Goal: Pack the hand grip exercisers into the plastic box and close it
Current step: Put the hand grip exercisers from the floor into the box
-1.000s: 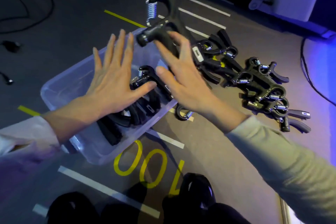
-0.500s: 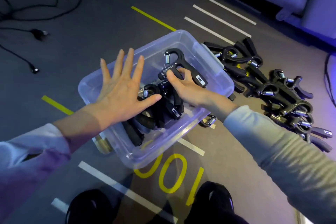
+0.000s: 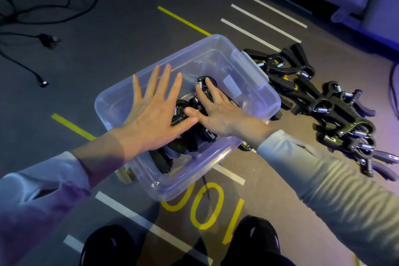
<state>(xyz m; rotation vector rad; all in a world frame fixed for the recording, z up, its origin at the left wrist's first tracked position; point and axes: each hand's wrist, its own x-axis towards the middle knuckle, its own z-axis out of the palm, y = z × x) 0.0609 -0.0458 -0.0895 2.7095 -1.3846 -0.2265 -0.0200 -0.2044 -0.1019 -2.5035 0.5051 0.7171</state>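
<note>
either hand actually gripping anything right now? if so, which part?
Nothing is gripped. The left hand lies flat with spread fingers over the plastic box; the right hand presses straight fingers on the exercisers in the box.

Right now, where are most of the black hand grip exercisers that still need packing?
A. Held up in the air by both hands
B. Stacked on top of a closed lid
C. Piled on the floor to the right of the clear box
C: a long pile of exercisers lies on the floor to the right of the plastic box, which is open and already holds a few.
</note>
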